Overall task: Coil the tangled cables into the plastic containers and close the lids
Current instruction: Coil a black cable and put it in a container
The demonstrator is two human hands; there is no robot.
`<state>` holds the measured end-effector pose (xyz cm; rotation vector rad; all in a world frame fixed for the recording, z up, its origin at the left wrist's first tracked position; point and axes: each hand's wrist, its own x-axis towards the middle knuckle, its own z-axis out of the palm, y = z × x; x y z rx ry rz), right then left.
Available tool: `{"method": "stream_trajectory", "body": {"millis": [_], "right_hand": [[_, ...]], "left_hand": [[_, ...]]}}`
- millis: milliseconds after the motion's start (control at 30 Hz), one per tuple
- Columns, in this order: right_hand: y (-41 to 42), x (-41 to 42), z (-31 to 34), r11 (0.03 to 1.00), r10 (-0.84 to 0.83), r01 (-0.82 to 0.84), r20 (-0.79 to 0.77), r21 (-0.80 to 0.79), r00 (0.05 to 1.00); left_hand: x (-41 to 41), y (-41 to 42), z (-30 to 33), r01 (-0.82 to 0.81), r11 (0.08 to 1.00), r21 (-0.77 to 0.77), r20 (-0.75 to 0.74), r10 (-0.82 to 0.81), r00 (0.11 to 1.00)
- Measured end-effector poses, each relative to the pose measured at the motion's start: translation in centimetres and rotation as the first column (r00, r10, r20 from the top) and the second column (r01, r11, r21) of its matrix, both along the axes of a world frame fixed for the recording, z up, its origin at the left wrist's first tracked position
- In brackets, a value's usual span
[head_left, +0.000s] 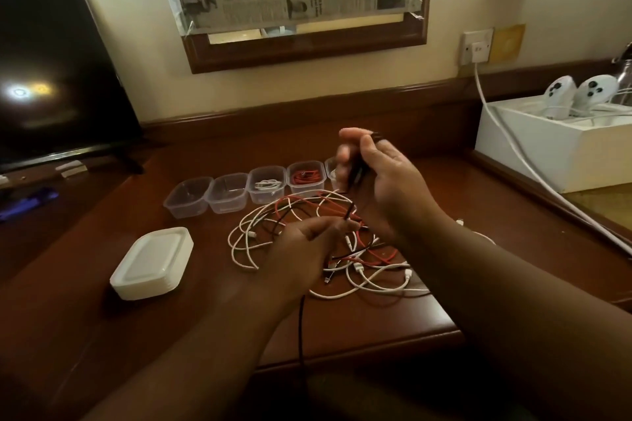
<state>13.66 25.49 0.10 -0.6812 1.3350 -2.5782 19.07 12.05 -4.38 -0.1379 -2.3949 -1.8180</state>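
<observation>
Head view: the step in hand looks like coiling a black cable [352, 212] pulled out of the tangle. The right hand [379, 181], raised above the bench [376, 311] at about 1 o'clock from the pile, is closed around dark loops of that cable. The left hand [301, 246] is lower, at the pile's 9 o'clock edge, pinching a run of the same black cable between finger and thumb; a length of it hangs from under this hand toward 6 o'clock and over the bench's front edge.

The tangle of white, red and black cables [342, 256] lies on the bench under and between both hands. At 12 o'clock from it stands a row of clear plastic containers: two empty ones [205, 196] at the left end, then one with a coiled white cable [267, 184], then one with a coiled red cable [306, 177], and a fifth [331, 170] mostly hidden behind the right hand (its contents cannot be told). None has a lid on. The stack of white lids [152, 263] sits at 9 o'clock, well apart from the pile.

Judged from this, the task is well short of done. The next move calls for feeding the hanging slack up through the left hand into the right hand's loops without dragging neighbouring cables along, then setting the coil into an empty container.
</observation>
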Motion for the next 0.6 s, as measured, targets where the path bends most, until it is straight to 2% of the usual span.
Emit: {"method": "stream_trajectory", "body": {"millis": [33, 67, 100, 133, 167, 200, 233, 267, 300, 333, 367, 400, 433, 467, 500, 533, 567, 600], "right_hand": [[0.2, -0.4, -0.2, 0.951, -0.153, 0.207, -0.236, 0.228, 0.96], [0.4, -0.7, -0.4, 0.765, -0.191, 0.446, -0.498, 0.465, 0.846], [0.5, -0.9, -0.5, 0.497, -0.094, 0.609, -0.659, 0.618, 0.746], [0.4, -1.1, -0.8, 0.27, 0.023, 0.663, -0.693, 0.698, 0.721], [0.4, -1.1, -0.9, 0.17, 0.072, 0.626, -0.643, 0.761, 0.762], [0.3, -0.9, -1.1, 0.189, 0.077, 0.523, -0.544, 0.831, 0.836], [0.3, -0.6, -1.1, 0.291, 0.077, 0.356, -0.393, 0.888, 0.916], [0.2, -0.2, -0.9, 0.449, 0.098, 0.125, -0.188, 0.884, 0.977], [0.2, 0.2, -0.8, 0.615, 0.171, -0.144, 0.047, 0.775, 0.984], [0.2, 0.6, -0.6, 0.738, 0.292, -0.375, 0.236, 0.561, 0.927], [0.2, 1.0, -0.3, 0.799, 0.418, -0.519, 0.339, 0.305, 0.843], [0.1, 1.3, 0.0, 0.812, 0.528, -0.582, 0.365, 0.046, 0.767], [0.0, 1.4, 0.4, 0.806, 0.587, -0.567, 0.345, -0.168, 0.732], [-0.1, 1.1, 0.5, 0.812, 0.579, -0.501, 0.315, -0.298, 0.752], [-0.2, 0.7, 0.5, 0.852, 0.5, -0.409, 0.275, -0.327, 0.821], [-0.1, 0.3, 0.5, 0.919, 0.356, -0.298, 0.22, -0.257, 0.908], [0.0, -0.2, 0.3, 0.979, 0.18, -0.166, 0.128, -0.114, 0.975], [0.2, -0.8, -0.1, 0.995, 0.007, -0.004, -0.033, 0.102, 0.999]], "left_hand": [[-0.1, -0.3, 0.2, 0.019, 0.986, -0.164, -0.053, -0.028, 0.998], [-0.2, -0.6, 0.6, 0.009, 0.96, -0.279, -0.104, -0.039, 0.994], [-0.5, -1.2, 1.0, -0.02, 0.941, -0.337, -0.155, -0.035, 0.987], [-0.9, -1.8, 1.5, -0.06, 0.939, -0.339, -0.209, -0.013, 0.978], [-1.4, -2.4, 2.0, -0.117, 0.942, -0.316, -0.269, 0.03, 0.963], [-1.9, -3.0, 2.5, -0.174, 0.942, -0.288, -0.315, 0.078, 0.946], [-2.3, -3.4, 2.7, -0.206, 0.945, -0.255, -0.336, 0.114, 0.935], [-2.7, -3.7, 2.7, -0.201, 0.959, -0.201, -0.32, 0.13, 0.939], [-2.9, -3.7, 2.6, -0.164, 0.98, -0.108, -0.271, 0.13, 0.954], [-2.9, -3.4, 2.2, -0.109, 0.994, 0.032, -0.193, 0.113, 0.975], [-2.9, -3.0, 1.7, -0.053, 0.981, 0.189, -0.113, 0.075, 0.991], [-2.9, -2.3, 1.1, -0.019, 0.947, 0.322, -0.056, 0.039, 0.998], [-2.8, -1.6, 0.4, -0.005, 0.917, 0.399, -0.028, 0.017, 0.999], [-2.6, -0.8, -0.1, -0.004, 0.914, 0.405, -0.007, 0.008, 1.0], [-2.3, -0.2, -0.4, -0.004, 0.934, 0.358, 0.001, 0.004, 1.0], [-1.9, 0.2, -0.5, -0.002, 0.964, 0.268, -0.009, 0.004, 1.0], [-1.5, 0.5, -0.6, 0.017, 0.988, 0.152, -0.035, -0.011, 0.999], [-1.2, 0.5, -0.6, 0.032, 0.999, 0.026, -0.066, -0.031, 0.997]]}}
